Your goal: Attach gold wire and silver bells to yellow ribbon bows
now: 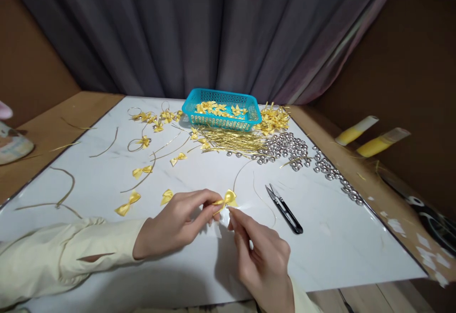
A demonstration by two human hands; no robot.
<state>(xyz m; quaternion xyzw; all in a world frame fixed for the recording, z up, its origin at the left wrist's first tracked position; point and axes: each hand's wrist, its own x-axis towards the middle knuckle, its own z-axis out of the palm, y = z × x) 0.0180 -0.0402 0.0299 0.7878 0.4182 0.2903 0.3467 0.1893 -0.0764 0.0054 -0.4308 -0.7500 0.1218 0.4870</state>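
Note:
A small yellow satin bow (230,196) is pinched between the thumb and fingertips of my left hand (180,218), just above the white tabletop. Close against the bow's lower right side, my right hand (261,253) is closed with thumb and forefinger pressed together. Whatever those right fingertips hold is too small to make out. A thin cord (237,177) curves up from behind the bow. Other loose bows (127,203) lie left of my hands, one of them partly hidden behind my left hand. Black thread snips (287,212) rest to the right, blades pointing away.
Behind my hands stands a blue plastic basket (221,95) with yellow bows inside. Gold cords (231,140), silver bells (287,147) and a yellow bow heap (274,119) lie around it. Two yellow-filled tubes (383,143) are at right. A grey curtain (178,33) hangs behind.

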